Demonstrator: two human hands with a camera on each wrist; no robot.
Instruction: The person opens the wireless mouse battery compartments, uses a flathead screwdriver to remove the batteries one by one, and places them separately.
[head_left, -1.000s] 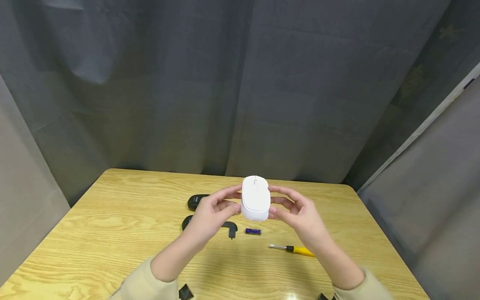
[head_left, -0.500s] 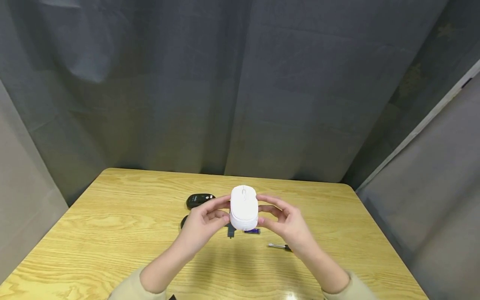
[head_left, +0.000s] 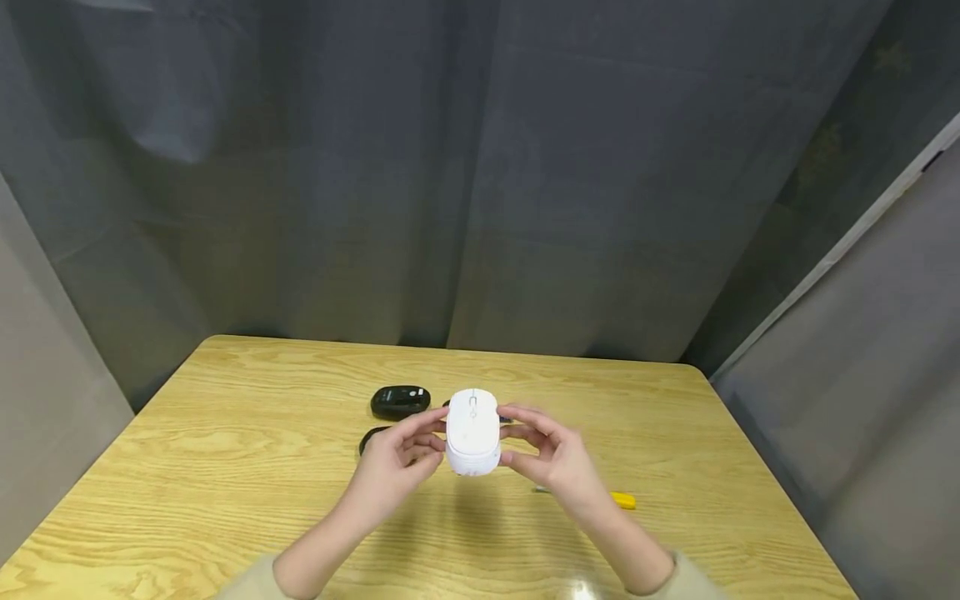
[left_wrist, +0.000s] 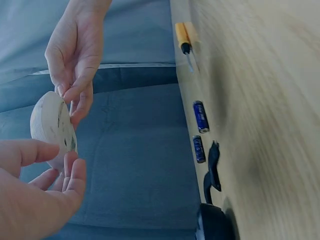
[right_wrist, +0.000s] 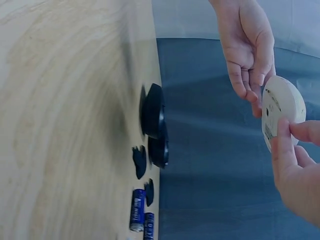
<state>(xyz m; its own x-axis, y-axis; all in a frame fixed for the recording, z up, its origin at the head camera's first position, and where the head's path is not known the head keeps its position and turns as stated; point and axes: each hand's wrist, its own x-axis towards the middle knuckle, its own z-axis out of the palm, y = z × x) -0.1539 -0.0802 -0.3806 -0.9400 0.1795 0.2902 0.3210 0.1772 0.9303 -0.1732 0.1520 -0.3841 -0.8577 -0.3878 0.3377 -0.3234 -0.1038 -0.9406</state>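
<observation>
Fingers of the left hand (head_left: pixel 378 482) and the right hand (head_left: pixel 567 473) are bent and nearly together, pinching both sides of a white mouse (head_left: pixel 472 429). It is up above the table (head_left: pixel 262 467), low in the middle of the head view. Only fingertips hold it, so it might slip if one hand lets go. It could fall and make the blue batteries (left_wrist: pixel 200 116), right of middle in the left wrist view, roll away.
</observation>
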